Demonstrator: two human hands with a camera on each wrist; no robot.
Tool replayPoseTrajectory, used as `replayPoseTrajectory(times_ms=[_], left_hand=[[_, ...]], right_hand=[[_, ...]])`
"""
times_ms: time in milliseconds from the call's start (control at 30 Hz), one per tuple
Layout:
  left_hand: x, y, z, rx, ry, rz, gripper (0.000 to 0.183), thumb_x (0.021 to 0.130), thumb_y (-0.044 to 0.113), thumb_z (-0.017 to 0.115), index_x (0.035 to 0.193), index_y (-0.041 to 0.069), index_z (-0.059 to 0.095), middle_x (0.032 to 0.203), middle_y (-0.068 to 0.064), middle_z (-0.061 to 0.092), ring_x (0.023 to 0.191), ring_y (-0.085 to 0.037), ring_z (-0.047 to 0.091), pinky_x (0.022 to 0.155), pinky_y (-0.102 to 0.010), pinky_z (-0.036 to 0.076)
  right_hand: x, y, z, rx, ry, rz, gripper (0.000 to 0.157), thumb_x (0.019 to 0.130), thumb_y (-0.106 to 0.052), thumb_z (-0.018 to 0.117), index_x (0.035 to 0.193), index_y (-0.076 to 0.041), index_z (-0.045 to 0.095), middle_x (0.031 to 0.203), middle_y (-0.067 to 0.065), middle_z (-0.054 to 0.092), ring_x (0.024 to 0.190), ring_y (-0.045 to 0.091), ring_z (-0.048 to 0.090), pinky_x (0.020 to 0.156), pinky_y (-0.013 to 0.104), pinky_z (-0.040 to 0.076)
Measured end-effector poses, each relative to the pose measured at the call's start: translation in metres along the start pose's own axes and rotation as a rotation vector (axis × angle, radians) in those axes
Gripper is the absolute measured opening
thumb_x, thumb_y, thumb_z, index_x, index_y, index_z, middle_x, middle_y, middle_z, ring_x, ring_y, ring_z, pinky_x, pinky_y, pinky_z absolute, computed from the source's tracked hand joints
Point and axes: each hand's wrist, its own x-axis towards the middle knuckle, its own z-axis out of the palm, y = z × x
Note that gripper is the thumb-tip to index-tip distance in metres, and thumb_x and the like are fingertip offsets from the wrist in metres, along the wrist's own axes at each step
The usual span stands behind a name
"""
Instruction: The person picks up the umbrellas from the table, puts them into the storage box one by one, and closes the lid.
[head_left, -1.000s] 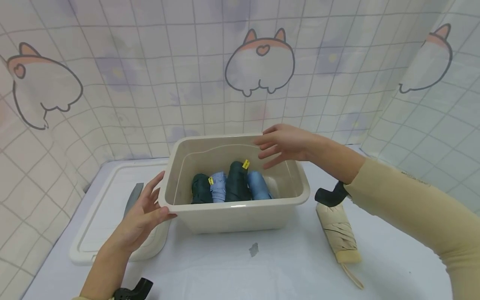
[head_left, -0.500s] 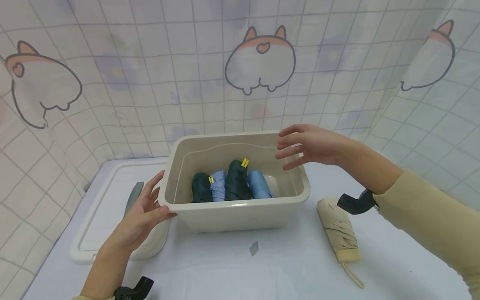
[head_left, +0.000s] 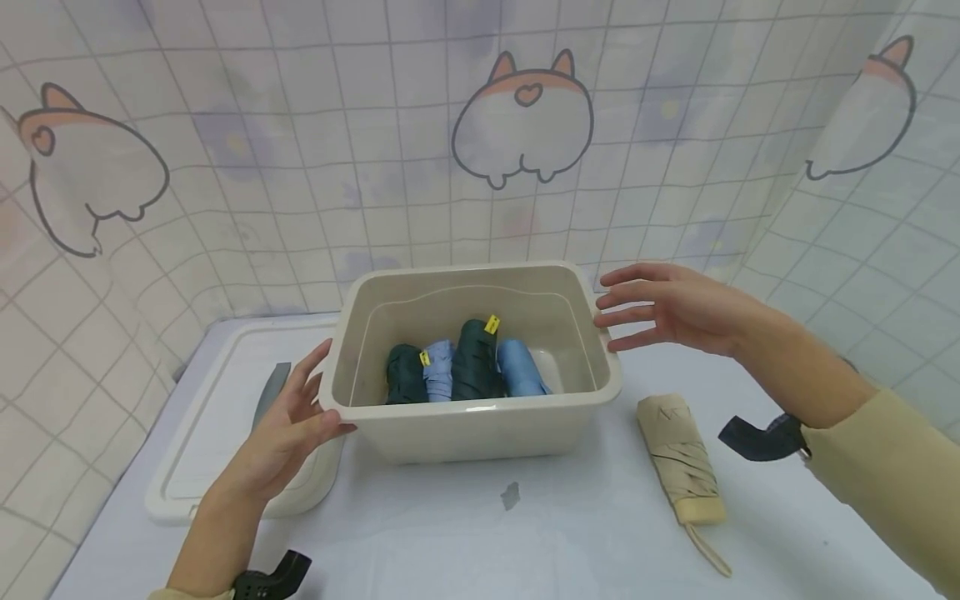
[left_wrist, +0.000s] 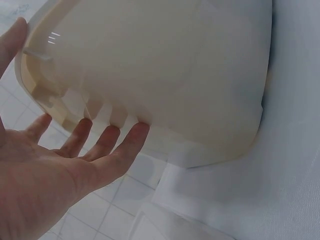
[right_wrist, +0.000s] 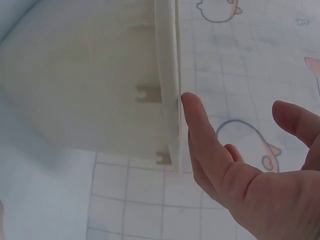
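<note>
A beige plastic bin (head_left: 480,433) stands on the table with several folded umbrellas inside: a short dark one (head_left: 406,375), a pale blue one (head_left: 438,372), a longer dark green one (head_left: 476,367) with a yellow tag, and a plain blue one (head_left: 521,368). My left hand (head_left: 283,437) is at the bin's front left corner, thumb near the rim, spread fingertips (left_wrist: 137,132) against the outer wall. At the right rim, my right hand (head_left: 675,312) holds nothing; its extended fingers reach the edge. A beige folded umbrella (head_left: 678,454) lies right of the bin.
A white lid (head_left: 217,417) with a grey handle (head_left: 272,392) lies flat at the left, partly behind my left hand. The white tablecloth (head_left: 525,542) has a small grey mark. A tile-patterned curtain (head_left: 405,125) with cartoon corgis surrounds the back and sides.
My right hand has moved right, from over the bin's inside to its right rim. My left hand, the bin and the umbrellas have stayed in place.
</note>
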Motion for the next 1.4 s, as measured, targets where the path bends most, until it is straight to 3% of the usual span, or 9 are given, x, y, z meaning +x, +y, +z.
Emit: replayPoseTrajectory(times_ms=[267, 467, 767, 1067, 1233, 1400], left_hand=[[0.000, -0.001, 0.000, 0.020, 0.005, -0.013, 0.082, 0.102, 0.008, 0.062, 0.165, 0.028, 0.014, 0.159, -0.013, 0.024, 0.135, -0.026, 0.044, 0.099, -0.043, 0.050], [0.000, -0.001, 0.000, 0.015, 0.008, -0.014, 0.082, 0.102, 0.009, 0.063, 0.165, 0.029, 0.014, 0.159, -0.013, 0.023, 0.136, -0.027, 0.042, 0.099, -0.042, 0.050], [0.001, -0.001, -0.001, 0.017, 0.001, -0.010, 0.082, 0.102, 0.009, 0.063, 0.165, 0.028, 0.014, 0.159, -0.014, 0.022, 0.135, -0.028, 0.043, 0.099, -0.041, 0.050], [-0.002, 0.000, 0.000, 0.027, 0.010, -0.021, 0.083, 0.102, 0.011, 0.064, 0.165, 0.029, 0.013, 0.161, -0.014, 0.020, 0.137, -0.028, 0.040, 0.099, -0.041, 0.050], [-0.001, -0.001, 0.001, 0.042, 0.017, -0.022, 0.083, 0.102, 0.012, 0.065, 0.165, 0.030, 0.014, 0.162, -0.014, 0.020, 0.138, -0.029, 0.040, 0.098, -0.041, 0.050], [0.000, -0.002, 0.000, 0.041, 0.018, -0.021, 0.084, 0.101, 0.012, 0.065, 0.165, 0.030, 0.013, 0.162, -0.014, 0.020, 0.138, -0.030, 0.039, 0.098, -0.041, 0.050]], right_hand=[[-0.018, 0.021, -0.021, 0.051, 0.054, -0.005, 0.047, 0.109, -0.018, 0.053, 0.148, 0.001, 0.033, 0.137, 0.016, 0.052, 0.119, 0.029, 0.064, 0.095, 0.055, 0.051], [-0.028, 0.042, -0.035, 0.064, 0.080, 0.039, 0.052, 0.109, -0.018, 0.053, 0.150, 0.001, 0.030, 0.135, 0.012, 0.057, 0.118, 0.027, 0.066, 0.095, 0.053, 0.052], [-0.047, 0.089, -0.052, 0.068, 0.102, 0.129, 0.068, 0.110, -0.024, 0.050, 0.158, 0.005, 0.013, 0.132, 0.006, 0.059, 0.118, 0.021, 0.065, 0.098, 0.049, 0.052], [-0.058, 0.137, -0.069, 0.013, 0.130, 0.172, 0.063, 0.111, -0.029, 0.046, 0.157, 0.005, 0.020, 0.136, 0.002, 0.055, 0.117, 0.011, 0.060, 0.099, 0.043, 0.052], [-0.064, 0.155, -0.074, 0.019, 0.154, 0.194, 0.060, 0.112, -0.030, 0.044, 0.156, 0.005, 0.022, 0.148, 0.015, 0.045, 0.118, 0.011, 0.057, 0.099, 0.047, 0.051], [-0.067, 0.164, -0.070, 0.025, 0.160, 0.241, 0.071, 0.111, -0.033, 0.045, 0.158, 0.008, 0.011, 0.157, 0.033, 0.026, 0.129, 0.027, 0.052, 0.100, 0.054, 0.049]])
